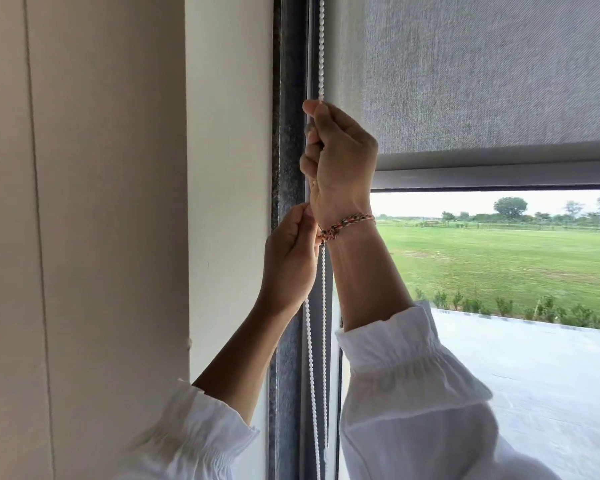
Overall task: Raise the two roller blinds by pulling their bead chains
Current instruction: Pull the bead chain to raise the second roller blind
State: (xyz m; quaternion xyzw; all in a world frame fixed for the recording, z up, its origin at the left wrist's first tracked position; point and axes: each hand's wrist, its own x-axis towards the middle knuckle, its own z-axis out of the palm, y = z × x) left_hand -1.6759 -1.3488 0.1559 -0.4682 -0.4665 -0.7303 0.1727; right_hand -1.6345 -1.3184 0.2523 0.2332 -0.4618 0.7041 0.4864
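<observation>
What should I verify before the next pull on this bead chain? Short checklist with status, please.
1. Grip of the right hand on the bead chain, high up: ok.
2. Pinch of the left hand on the chain lower down: ok.
3. Both hands on the same strand: cannot tell.
4. Strands below the hands hang side by side, untangled: ok.
5. The roller blind fully raised: not ok, its bottom bar sits partway up the window.
</observation>
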